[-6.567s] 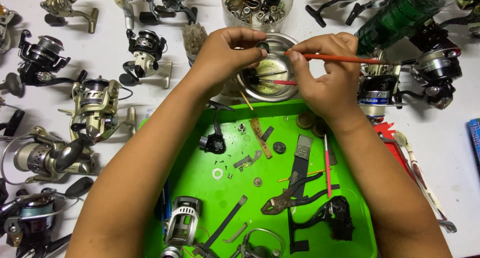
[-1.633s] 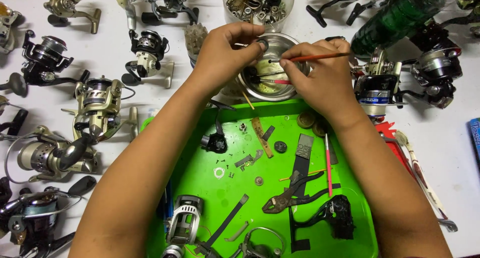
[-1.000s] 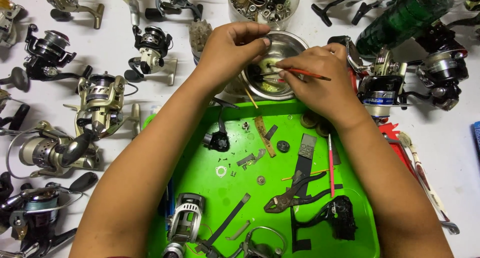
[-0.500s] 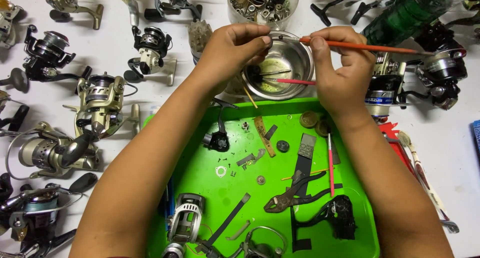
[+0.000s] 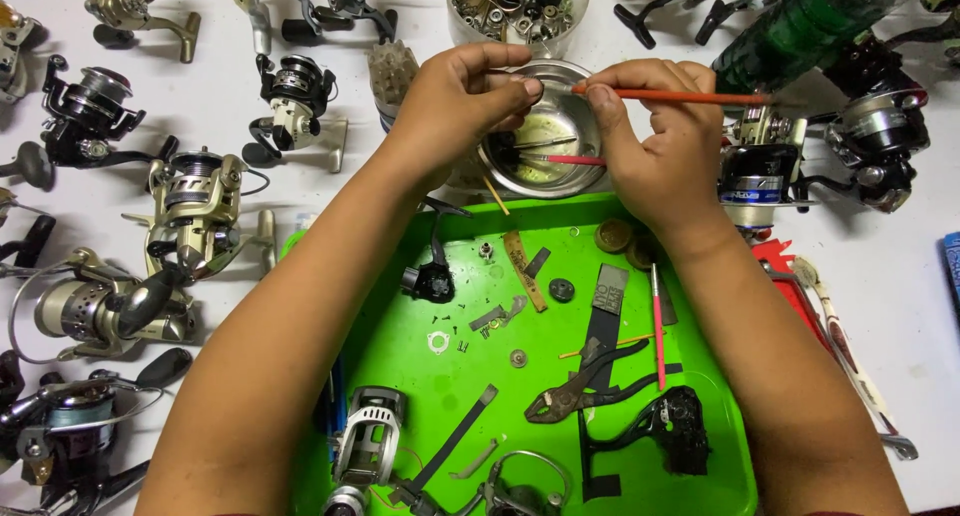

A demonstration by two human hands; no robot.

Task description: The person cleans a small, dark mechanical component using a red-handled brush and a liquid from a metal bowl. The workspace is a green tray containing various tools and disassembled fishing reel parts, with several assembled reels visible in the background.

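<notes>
Many fishing reels (image 5: 195,216) crowd our white table (image 5: 900,306) around the green tray (image 5: 500,376) of parts. Our left hand (image 5: 465,101) pinches a small part over the steel bowl (image 5: 545,141); our right hand (image 5: 665,146) grips the red-handled brush (image 5: 680,97). Since half a second ago, the brush has levelled out, tip nearer the part.

The bowl (image 5: 545,141) sits behind the tray (image 5: 400,336) (jar (image 5: 515,11) behind it), reels (image 5: 195,216) lying left
</notes>
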